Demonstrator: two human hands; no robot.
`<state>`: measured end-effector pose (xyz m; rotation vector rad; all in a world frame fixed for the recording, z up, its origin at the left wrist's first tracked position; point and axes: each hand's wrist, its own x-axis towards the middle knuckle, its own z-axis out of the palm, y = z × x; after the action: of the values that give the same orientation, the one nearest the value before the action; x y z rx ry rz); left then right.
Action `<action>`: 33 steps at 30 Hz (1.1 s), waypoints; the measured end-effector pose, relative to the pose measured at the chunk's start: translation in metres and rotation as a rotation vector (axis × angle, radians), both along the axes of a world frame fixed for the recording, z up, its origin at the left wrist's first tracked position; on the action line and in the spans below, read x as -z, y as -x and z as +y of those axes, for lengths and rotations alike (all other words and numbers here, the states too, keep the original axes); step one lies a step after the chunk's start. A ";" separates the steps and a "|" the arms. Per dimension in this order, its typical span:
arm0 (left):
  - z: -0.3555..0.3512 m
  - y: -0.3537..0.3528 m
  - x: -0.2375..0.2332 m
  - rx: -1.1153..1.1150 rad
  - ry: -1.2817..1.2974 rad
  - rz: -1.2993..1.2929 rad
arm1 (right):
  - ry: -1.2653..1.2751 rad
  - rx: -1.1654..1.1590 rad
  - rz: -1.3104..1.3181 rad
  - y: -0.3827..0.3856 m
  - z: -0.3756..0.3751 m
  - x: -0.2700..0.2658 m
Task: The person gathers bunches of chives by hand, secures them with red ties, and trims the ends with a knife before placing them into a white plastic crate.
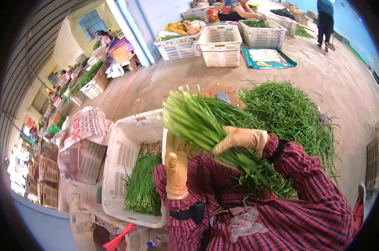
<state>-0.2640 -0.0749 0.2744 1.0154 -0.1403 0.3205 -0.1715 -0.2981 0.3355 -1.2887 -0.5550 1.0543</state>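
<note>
In a tan glove, my right hand (239, 140) is wrapped round a bunch of long green stalks (193, 117), its pale ends pointing up and left, its leafy ends hanging over my checked sleeve. My left hand (177, 167), gloved too, is raised beside the bunch at its lower left, fingers apart and partly behind my thumb. Left of it stands a white plastic crate (131, 121) with bundled green stalks (143, 184) inside. A large heap of loose green stalks (285, 113) lies on the floor beyond my right arm.
A covered crate with a printed sack (87, 127) stands left. Farther back are white crates (220, 46) and a teal sack (268, 57) on the floor. One person sits behind them; another person (325, 21) stands at upper right. Red ties (119, 237) lie at lower left.
</note>
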 end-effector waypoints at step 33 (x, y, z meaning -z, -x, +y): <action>0.073 0.019 0.089 -0.155 0.145 0.128 | -0.181 0.077 -0.973 -0.020 0.158 0.001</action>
<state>-0.2834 -0.0021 0.1850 0.9023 0.0773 0.3994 -0.1511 -0.1405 0.3350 -1.5999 -1.2778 0.2352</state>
